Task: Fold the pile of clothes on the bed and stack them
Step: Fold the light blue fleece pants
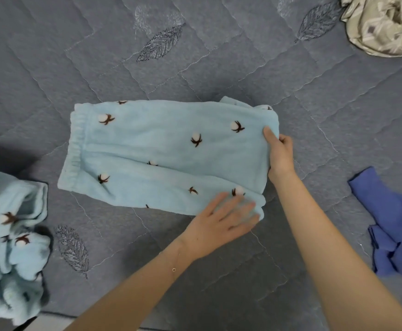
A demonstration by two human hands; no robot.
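Note:
Light blue fleece trousers (161, 151) with a cotton-flower print lie folded across the middle of the bed, elastic waistband to the left. My right hand (280, 154) grips the folded right edge, thumb on top and fingers curled underneath. My left hand (223, 220) lies flat on the near right corner of the trousers, its fingers straight and slightly blurred. A matching light blue fleece garment (11, 235) sits bunched at the left edge of the bed.
A crumpled blue garment (396, 225) lies at the right. A beige patterned cloth (384, 25) is bunched at the far right corner. The grey quilted bedspread (195, 56) with leaf embroidery covers the bed; its near edge shows at bottom left.

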